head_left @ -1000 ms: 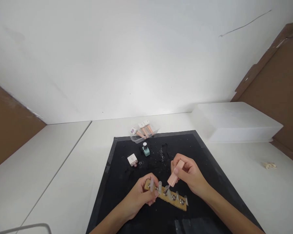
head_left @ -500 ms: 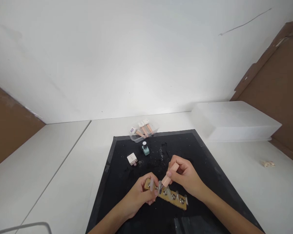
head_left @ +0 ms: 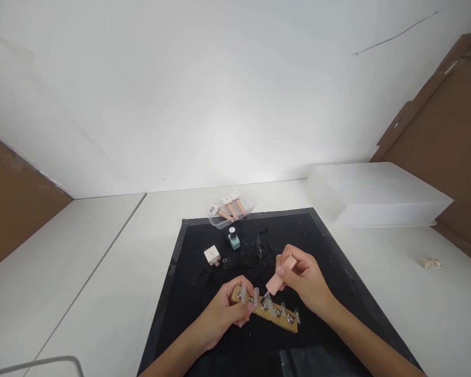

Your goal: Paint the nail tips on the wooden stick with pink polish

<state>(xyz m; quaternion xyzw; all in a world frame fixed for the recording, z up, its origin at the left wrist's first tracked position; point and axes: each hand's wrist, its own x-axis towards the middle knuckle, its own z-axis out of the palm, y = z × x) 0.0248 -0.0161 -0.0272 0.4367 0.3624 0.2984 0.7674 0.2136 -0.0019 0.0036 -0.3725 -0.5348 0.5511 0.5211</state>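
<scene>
My left hand [head_left: 230, 308] is closed on the left end of a tan strip-shaped nail tip stand [head_left: 283, 320]. Several clear nail tips [head_left: 256, 297] stand along it on round metal mounts. Between the fingers of my right hand [head_left: 306, 277] is a pink nail polish brush cap [head_left: 277, 283], tilted down to the left. Its dark brush tip is by the strip, just right of the second nail tip; whether it touches anything I cannot tell. An uncapped white polish bottle [head_left: 212, 255] lies on the black mat, left of my hands.
A teal bottle with a white cap [head_left: 234, 240] stands on the black mat [head_left: 196, 235]. Behind it, a clear tray [head_left: 222, 224] holds several pink-capped white bottles. At right are a translucent white box [head_left: 380, 201] and small beige pieces [head_left: 429, 263].
My right hand has moved a little to the right and up, drawing the brush away from the second nail tip. My left hand keeps its hold on the strip.
</scene>
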